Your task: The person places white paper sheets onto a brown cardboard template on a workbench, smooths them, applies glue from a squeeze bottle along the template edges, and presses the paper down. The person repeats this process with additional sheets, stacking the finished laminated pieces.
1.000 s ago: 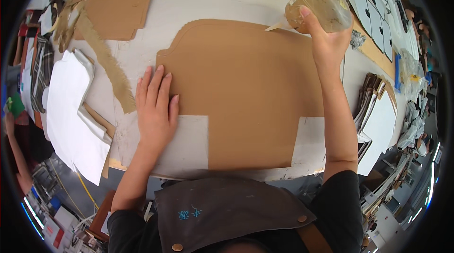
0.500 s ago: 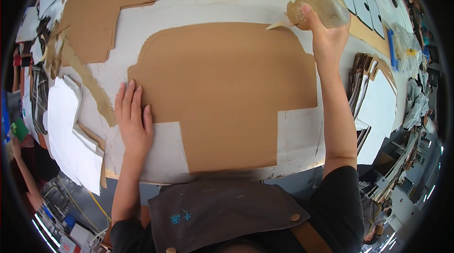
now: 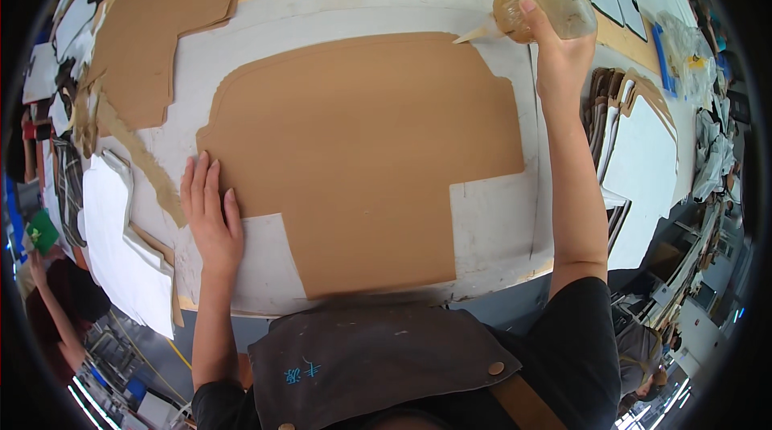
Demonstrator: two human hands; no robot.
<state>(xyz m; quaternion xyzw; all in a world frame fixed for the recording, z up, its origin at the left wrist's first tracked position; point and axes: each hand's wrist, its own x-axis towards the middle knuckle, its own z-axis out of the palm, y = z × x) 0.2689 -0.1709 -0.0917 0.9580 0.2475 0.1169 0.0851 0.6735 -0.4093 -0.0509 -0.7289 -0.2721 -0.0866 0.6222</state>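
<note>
1. Now spread across the middle of the bench: large brown cut-out sheet of board or leather with rounded upper corners and two notched lower corners (image 3: 362,164), lying flat on a bigger pale grey-white backing sheet (image 3: 490,221). Seen wider and nearer than a second ago, after a shift of the head view rather than of the sheet itself.

2. Still pinned at its lower left edge by the left hand (image 3: 211,217): palm down, fingers straight and together, pressed flat partly on the brown and partly on the white. Nothing grasped. Slid leftward along that edge over the last second, from well inside the brown to its border.

3. Stretched far forward, the right hand (image 3: 559,60), forearm nearly straight up the picture, clenched round a soft translucent squeeze bottle holding yellowish liquid (image 3: 551,5).

4. Tilted to the left, the bottle's pale cone nozzle (image 3: 474,32), tip touching or just above the brown sheet's upper right edge. Same corner as a second ago, so little travel along the edge so far; judged to be the start of a bead of adhesive, though no wet line is visible.

5. Off to the sides: second brown cut-out piece (image 3: 161,28) at upper left, stacked white panels (image 3: 112,245) at left, upright brown-edged boards (image 3: 635,132) at right.
</note>
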